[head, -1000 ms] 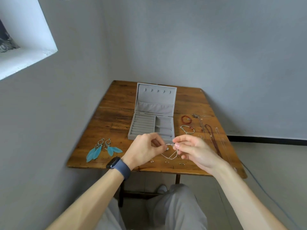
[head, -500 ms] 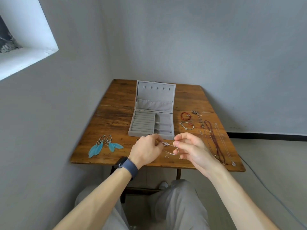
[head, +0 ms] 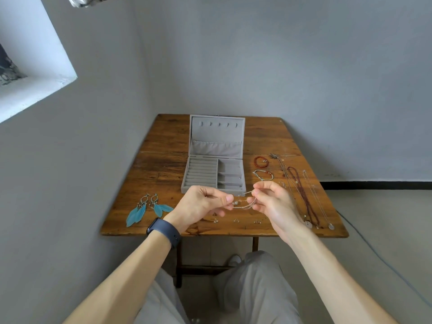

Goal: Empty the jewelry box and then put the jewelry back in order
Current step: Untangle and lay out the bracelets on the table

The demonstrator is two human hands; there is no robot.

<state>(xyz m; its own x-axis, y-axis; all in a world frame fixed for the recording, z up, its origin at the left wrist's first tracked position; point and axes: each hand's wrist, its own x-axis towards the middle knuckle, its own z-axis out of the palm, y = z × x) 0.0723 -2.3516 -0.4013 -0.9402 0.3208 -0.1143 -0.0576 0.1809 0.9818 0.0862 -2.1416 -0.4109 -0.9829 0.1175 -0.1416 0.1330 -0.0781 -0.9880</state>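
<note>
Wooden counter [head: 163,146] spread with jewelry, and the grey jewelry box [head: 217,134] lies open and looks bare, so the emptying seems done. Left hand [head: 201,206] and right hand [head: 273,202] each pinch an end of a thin silver chain [head: 243,204], held above the counter just in front of the box. Next, likely — straighten it and lower it gently into a compartment.

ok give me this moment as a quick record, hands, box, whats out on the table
left hand: pinches thin silver chain
right hand: pinches the same chain
chain: slack loops between hands, above table near edge
jewelry box: open, lid upright, tray looks empty
left of box: blue feather earrings
right of box: red bead bracelet, pale cord bracelet, long necklaces
near edge: small stud earrings
</note>
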